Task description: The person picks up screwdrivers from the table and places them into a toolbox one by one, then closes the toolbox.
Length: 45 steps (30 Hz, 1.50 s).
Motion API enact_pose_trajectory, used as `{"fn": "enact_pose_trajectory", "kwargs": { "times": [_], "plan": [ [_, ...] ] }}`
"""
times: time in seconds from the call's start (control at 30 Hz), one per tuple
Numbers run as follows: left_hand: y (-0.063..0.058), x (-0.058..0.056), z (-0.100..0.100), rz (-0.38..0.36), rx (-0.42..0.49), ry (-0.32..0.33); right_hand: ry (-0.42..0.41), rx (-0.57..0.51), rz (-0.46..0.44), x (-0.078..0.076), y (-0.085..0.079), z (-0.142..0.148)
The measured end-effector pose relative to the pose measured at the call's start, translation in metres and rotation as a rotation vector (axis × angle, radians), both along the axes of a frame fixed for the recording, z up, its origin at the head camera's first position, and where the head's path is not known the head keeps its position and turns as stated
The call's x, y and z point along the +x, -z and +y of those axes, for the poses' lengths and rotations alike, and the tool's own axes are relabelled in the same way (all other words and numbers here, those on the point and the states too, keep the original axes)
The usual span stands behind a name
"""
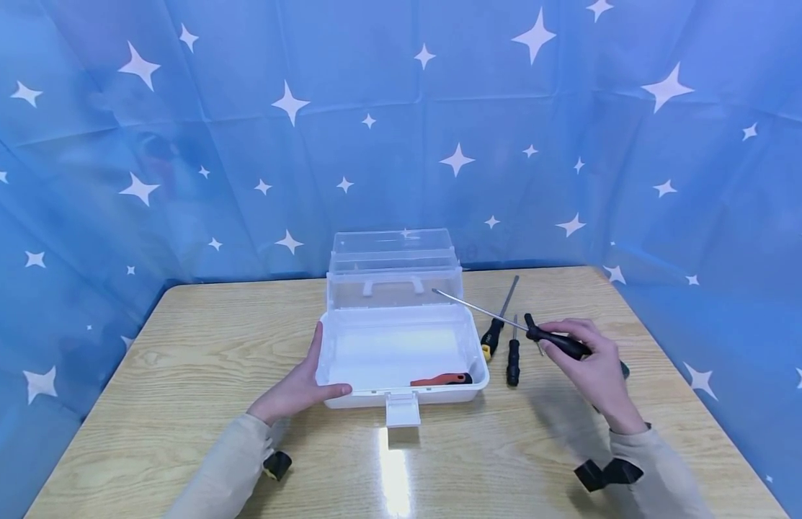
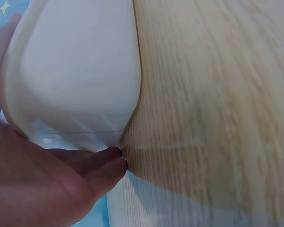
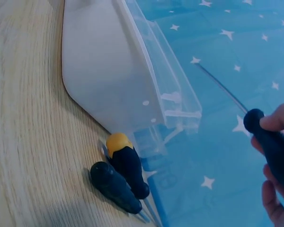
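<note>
A white toolbox [image 1: 401,339] stands on the table with its clear lid [image 1: 394,252] raised at the back. Inside, along the front wall, lies a tool with a red and black handle [image 1: 442,379]. My left hand [image 1: 303,386] grips the box's front left corner, thumb on the front rim and fingers along the left side. My right hand [image 1: 589,360] holds a long screwdriver [image 3: 270,142] by its black handle, off the table to the right of the box. Its thin metal shaft points left, the tip overlapping the lid in the head view.
Right of the box lie a yellow-and-black screwdriver [image 1: 495,335] and a shorter black screwdriver [image 1: 514,360]. Another black-handled tool [image 1: 529,321] lies partly hidden behind the raised screwdriver. A blue star-patterned curtain [image 1: 401,130] hangs behind the wooden table [image 1: 199,360].
</note>
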<state>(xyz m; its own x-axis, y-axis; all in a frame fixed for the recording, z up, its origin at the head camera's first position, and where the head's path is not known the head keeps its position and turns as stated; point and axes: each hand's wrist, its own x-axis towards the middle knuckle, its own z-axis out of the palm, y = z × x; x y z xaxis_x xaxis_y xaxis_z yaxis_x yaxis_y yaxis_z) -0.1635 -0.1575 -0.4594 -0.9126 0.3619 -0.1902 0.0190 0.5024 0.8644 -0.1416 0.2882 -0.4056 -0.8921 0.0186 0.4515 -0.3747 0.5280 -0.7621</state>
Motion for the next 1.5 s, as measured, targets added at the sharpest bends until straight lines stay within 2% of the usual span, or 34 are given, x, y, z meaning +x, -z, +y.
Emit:
{"fn": "enact_pose_trajectory", "kwargs": {
  "times": [0.17, 0.27, 0.63, 0.83, 1.23, 1.5],
  "plan": [
    [0.000, 0.000, 0.000, 0.000, 0.005, 0.003, -0.053, 0.018, 0.006, 0.008, -0.016, -0.016],
    [-0.001, 0.001, 0.000, -0.007, 0.009, -0.001, -0.077, 0.033, 0.005, 0.008, -0.018, -0.022],
    [-0.002, 0.000, 0.000, -0.019, 0.009, -0.009, -0.214, 0.071, 0.027, 0.003, -0.010, -0.032],
    [-0.001, -0.001, 0.000, -0.013, 0.036, -0.003, -0.243, 0.074, 0.003, -0.001, -0.007, -0.037],
    [-0.003, 0.001, 0.000, 0.011, 0.022, 0.014, -0.374, 0.068, -0.055, -0.008, 0.000, -0.051],
    [-0.002, 0.001, -0.001, 0.013, 0.030, 0.016, -0.419, 0.088, -0.006, -0.012, 0.004, -0.063]
  ]
}}
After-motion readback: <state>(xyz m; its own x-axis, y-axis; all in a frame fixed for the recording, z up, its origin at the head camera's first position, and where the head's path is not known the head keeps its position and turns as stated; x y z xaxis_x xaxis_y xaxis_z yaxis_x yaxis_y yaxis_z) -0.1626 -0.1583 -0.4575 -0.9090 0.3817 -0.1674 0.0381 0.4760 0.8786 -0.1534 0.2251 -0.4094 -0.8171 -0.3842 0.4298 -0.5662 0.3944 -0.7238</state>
